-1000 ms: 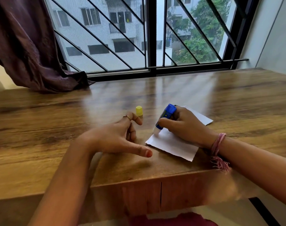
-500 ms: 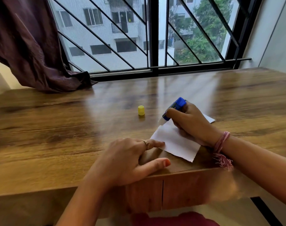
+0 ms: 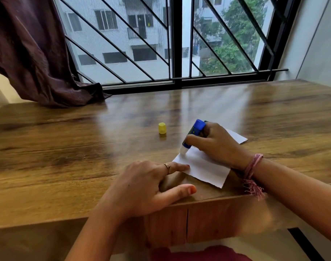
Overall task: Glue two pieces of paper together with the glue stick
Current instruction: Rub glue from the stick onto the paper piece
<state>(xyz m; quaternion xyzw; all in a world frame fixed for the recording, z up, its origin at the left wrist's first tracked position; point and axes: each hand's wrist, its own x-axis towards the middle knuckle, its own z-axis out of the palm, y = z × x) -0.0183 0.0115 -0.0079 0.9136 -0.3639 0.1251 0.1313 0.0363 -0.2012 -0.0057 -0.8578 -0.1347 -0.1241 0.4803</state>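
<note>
The right hand is gripping the glue stick, fingers curled round its blue barrel, and is tilting it so the pale tip is touching the near-left corner of the top paper. The left hand is lying flat with straight fingers – 1 fingertip is pressing on the paper's left edge, pinning it to the table, and the hand is holding nothing.

The yellow cap is standing on the table apart from the stick, to the left of it and a little farther from the person, so uncapping is done. Gluing looks to be under way, though how much of the sheet is already coated cannot be told; no glue sheen is showing on the white surface.

A second paper is peeking out beyond the right hand, lying flat near the first one. Whether the 2 sheets are overlapping under the hand is hidden. They do not look joined yet.

Judging from this, the work left is most of it – spreading glue across the sheet, laying 1 piece on the other, pressing them flat, and probably capping the stick again. The paper is sitting close to the table's near edge, so a hard stroke could be pushing it off if the left finger lets go.
</note>
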